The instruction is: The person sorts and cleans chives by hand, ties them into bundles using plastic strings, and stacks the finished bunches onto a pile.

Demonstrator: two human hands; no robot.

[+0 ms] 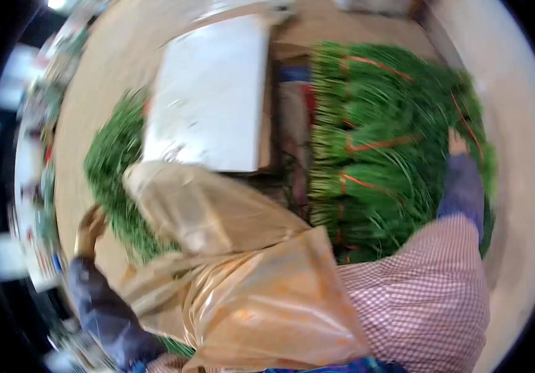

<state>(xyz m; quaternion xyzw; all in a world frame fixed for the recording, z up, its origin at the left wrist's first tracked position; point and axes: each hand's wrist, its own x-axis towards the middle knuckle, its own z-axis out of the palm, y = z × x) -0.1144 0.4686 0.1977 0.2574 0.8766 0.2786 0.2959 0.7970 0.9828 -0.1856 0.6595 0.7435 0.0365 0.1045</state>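
At the left, my left hand (90, 227) is beside a loose heap of long green chives (118, 146); its fingers are apart, slightly bent and blurred, with nothing visible in them. My right hand (458, 143) lies with its fingers outstretched on the leafy end of the stacked chive bundles (392, 149). Orange ties (382, 143) bind these bundles, and their pale stem ends line up on the left side. A tan plastic apron (267, 298) covers my lap and knee and hides part of the loose heap.
A white board (208, 93) on a box stands in front of me, between the heap and the bundles. A pale wall (516, 124) rises close on the right. Goods (40, 186) line the far left, beyond the tan floor (115, 59).
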